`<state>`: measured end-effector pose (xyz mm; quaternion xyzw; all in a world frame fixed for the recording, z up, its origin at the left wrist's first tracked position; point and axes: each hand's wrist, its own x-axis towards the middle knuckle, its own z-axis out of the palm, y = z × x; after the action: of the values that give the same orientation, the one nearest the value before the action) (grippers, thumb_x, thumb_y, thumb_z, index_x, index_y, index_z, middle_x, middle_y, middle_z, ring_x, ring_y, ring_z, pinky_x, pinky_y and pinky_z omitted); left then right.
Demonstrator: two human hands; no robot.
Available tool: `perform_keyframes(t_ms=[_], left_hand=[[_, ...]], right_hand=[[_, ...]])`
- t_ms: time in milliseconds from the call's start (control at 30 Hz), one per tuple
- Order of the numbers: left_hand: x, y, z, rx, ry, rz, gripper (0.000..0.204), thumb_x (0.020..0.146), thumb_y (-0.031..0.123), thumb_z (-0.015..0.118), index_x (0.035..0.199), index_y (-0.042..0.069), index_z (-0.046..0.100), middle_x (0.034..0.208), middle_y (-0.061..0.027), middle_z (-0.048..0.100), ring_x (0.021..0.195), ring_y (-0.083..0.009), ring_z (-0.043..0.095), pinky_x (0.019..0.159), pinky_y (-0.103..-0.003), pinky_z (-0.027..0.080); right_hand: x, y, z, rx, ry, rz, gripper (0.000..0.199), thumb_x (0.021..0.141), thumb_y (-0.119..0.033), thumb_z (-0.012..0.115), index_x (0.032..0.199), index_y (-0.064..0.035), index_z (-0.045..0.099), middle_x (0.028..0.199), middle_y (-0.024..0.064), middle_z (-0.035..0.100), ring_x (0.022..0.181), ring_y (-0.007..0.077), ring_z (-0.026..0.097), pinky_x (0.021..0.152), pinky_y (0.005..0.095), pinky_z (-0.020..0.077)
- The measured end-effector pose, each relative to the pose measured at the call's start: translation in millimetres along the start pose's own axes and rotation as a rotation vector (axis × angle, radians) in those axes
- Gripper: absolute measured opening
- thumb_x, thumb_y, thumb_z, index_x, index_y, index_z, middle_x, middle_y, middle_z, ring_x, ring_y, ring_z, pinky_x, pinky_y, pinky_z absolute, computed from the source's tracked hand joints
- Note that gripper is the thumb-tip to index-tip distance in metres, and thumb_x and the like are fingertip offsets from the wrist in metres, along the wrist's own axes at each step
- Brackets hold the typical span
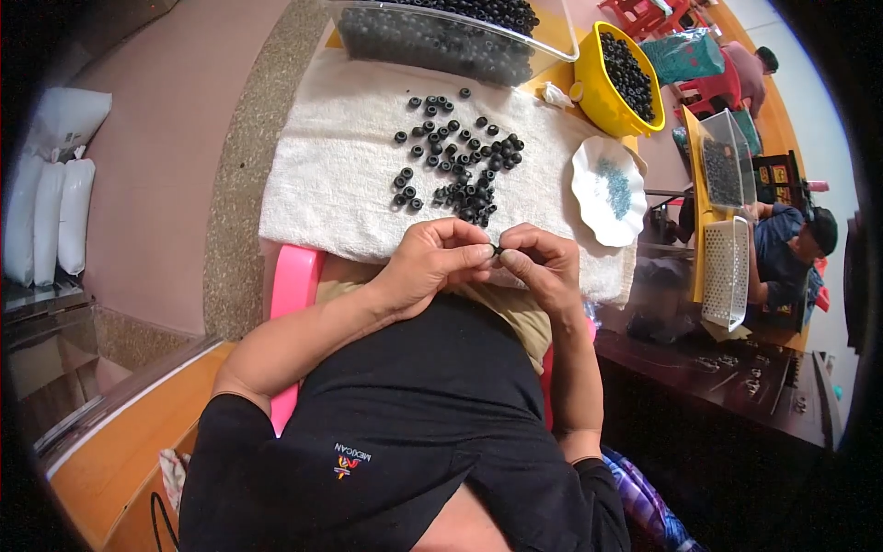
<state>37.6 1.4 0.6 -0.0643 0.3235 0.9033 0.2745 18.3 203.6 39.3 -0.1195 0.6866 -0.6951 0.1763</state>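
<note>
My left hand [443, 255] and my right hand [543, 264] meet at the near edge of a white towel [317, 175]. Both are closed, thumb against fingers, on a small black piece [498, 249] pinched between them; the fingertips cover most of it. Just beyond lies a loose heap of small black ring-shaped pieces [474, 195], round like beads with a hole. More of them are spread singly farther back on the towel. To the right of the heap, a white scalloped dish [589, 198] holds a small pile of tiny bluish bits [615, 187].
A clear plastic bin [552, 41] full of black pieces stands at the far edge. Beside it is a yellow tub [596, 92] of the same. White sacks [75, 216] stand at the left. Another person [791, 248] sits at the right near a white perforated basket [727, 276].
</note>
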Motion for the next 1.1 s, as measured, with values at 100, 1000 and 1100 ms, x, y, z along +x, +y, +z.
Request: perform_keyframes(t_ms=[100,1000,1100], left_hand=[[0,-1,0,0.048,0.001,0.01,0.013,0.091,0.005,0.069,0.103,0.003,0.065,0.092,-0.006,0.069,0.081,-0.0135,0.068,0.076,-0.027,0.058],[3,-4,-2,0.204,-0.011,0.123,0.01,0.09,0.003,0.069,0.098,0.0,0.066,0.089,-0.0061,0.07,0.08,-0.0116,0.067,0.075,-0.025,0.056],[3,-4,-2,0.185,-0.003,0.108,0.009,0.09,0.002,0.069,0.098,0.001,0.066,0.09,-0.0063,0.07,0.08,-0.0123,0.068,0.075,-0.026,0.057]], right_hand=[[0,3,-3,-0.017,-0.02,-0.022,0.007,0.089,0.003,0.067,0.095,0.0059,0.067,0.097,0.0112,0.065,0.088,0.0157,0.062,0.08,0.027,0.05],[-3,-17,16,0.087,0.083,0.21,0.007,0.089,0.002,0.068,0.095,0.0038,0.068,0.097,0.0068,0.067,0.088,0.0127,0.062,0.08,0.0258,0.0496],[-4,-7,14,-0.097,0.084,0.031,0.008,0.089,0.003,0.067,0.096,0.0047,0.067,0.096,0.008,0.066,0.089,0.0136,0.061,0.081,0.0256,0.0481]])
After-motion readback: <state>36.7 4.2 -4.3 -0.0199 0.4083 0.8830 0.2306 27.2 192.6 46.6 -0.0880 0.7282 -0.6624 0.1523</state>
